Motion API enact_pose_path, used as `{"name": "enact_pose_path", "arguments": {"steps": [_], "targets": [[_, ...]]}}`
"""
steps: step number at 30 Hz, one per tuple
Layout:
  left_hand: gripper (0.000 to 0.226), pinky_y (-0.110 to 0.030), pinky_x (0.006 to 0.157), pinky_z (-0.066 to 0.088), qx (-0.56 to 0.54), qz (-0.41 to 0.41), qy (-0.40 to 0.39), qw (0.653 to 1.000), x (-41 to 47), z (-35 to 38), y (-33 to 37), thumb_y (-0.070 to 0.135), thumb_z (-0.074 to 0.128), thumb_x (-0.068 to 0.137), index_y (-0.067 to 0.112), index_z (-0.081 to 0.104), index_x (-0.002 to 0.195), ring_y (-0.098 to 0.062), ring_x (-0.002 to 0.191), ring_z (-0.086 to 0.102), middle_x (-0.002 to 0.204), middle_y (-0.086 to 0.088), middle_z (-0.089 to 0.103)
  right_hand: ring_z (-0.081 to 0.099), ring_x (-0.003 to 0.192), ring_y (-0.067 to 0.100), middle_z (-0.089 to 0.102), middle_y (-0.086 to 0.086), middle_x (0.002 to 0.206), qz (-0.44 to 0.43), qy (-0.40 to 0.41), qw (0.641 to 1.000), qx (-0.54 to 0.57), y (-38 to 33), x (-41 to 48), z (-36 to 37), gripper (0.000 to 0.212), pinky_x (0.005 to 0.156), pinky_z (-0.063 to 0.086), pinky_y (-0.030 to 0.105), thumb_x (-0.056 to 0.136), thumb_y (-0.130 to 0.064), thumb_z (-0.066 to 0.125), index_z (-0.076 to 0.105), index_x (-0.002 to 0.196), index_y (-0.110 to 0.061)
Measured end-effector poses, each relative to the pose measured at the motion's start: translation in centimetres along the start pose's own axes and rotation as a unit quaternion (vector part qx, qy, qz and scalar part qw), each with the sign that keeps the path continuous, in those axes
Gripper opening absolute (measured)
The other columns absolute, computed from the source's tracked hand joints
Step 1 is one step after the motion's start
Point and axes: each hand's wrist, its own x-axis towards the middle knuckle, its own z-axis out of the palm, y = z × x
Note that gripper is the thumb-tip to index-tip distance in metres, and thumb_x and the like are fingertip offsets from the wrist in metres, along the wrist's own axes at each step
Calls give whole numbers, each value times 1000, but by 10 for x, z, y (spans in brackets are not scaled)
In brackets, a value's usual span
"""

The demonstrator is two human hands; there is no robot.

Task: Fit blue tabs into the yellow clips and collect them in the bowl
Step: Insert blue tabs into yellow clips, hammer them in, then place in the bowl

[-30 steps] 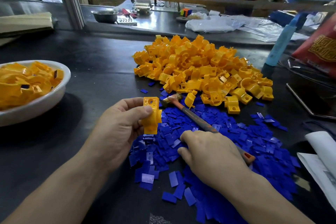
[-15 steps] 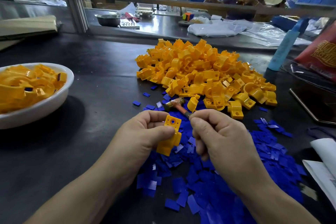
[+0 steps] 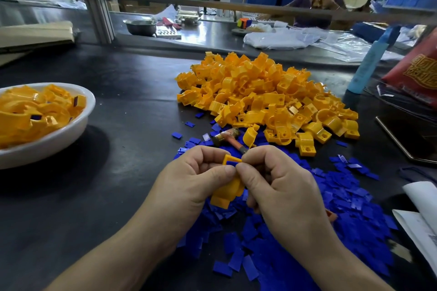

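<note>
The dark table [image 3: 132, 106] stretched out in front of you. Right of centre on its far side sat the big pile of yellow clips [image 3: 264, 92]. Nearer to you, touching the front edge of that pile, the loose blue tabs [image 3: 343, 215] were spread in a wide heap that ran under both your wrists and out to the right. At the left, well apart from both heaps, the white bowl [image 3: 71, 130] was heaped with more yellow clips, a few showing blue in their slots. Your left hand [image 3: 189, 186] and right hand [image 3: 281, 186] met above the near-left part of the blue heap, thumb tips touching. A hammer [image 3: 228, 139] lay on the tabs, its head just beyond your knuckles by the front of the pile and its handle running under your right hand. Between the hands stood the held clip [image 3: 228, 192], roughly upright, with its open square frame on top and its curved end below. Your left fingers were curled round it from the left, thumb pressed on its front. Your right fingers were curled as well, with thumb and forefinger pinching at the frame. You could not tell whether a tab sat between those fingertips.
</note>
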Motion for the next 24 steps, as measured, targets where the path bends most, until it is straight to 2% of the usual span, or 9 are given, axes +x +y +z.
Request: {"name": "enact_pose_path", "arguments": {"steps": [4,8,10,14,19,24], "targets": [[37,-30,64,56,0,-1,0,1000,0,1,-1,39,76,66,25,72,99,-24,82,75,92,-8,77,61,64,8,58,-11,70,-35,9,998,-51,2,0,0,4,50,49,17,86,-37,56,59,87,-34],[26,-28,63,57,0,0,-9,1000,-2,1,2,38,73,70,29,73,94,-21,80,74,93,-7,76,59,75,4,57,-15,78,-20,16,998,-56,4,1,2,11,57,49,14,84,-43,55,58,93,-37],[25,-28,60,56,-14,2,-9,1000,-2,0,3,36,73,70,27,74,93,-22,78,74,92,-9,76,60,79,3,58,-16,85,18,0,1000,-17,4,1,1,21,62,52,17,82,-51,53,55,102,-44],[27,-34,64,58,-32,-5,-10,999,-3,0,5,36,79,68,24,74,92,-31,83,74,92,-13,76,66,77,5,63,-18,95,47,-56,993,97,-2,2,0,18,62,55,17,79,-50,49,57,94,-56],[23,-40,66,58,-50,-9,-11,999,-3,0,5,33,76,71,22,74,91,-36,86,72,94,-15,75,66,77,7,65,-17,91,38,-52,988,143,-5,2,-2,18,58,54,16,79,-44,52,62,92,-51],[20,-39,65,55,-69,-18,-22,997,-5,1,7,29,75,71,21,74,89,-38,86,71,93,-18,74,65,75,11,66,-10,88,39,-49,988,143,-4,1,-4,19,56,53,19,79,-43,54,65,94,-42]]}}
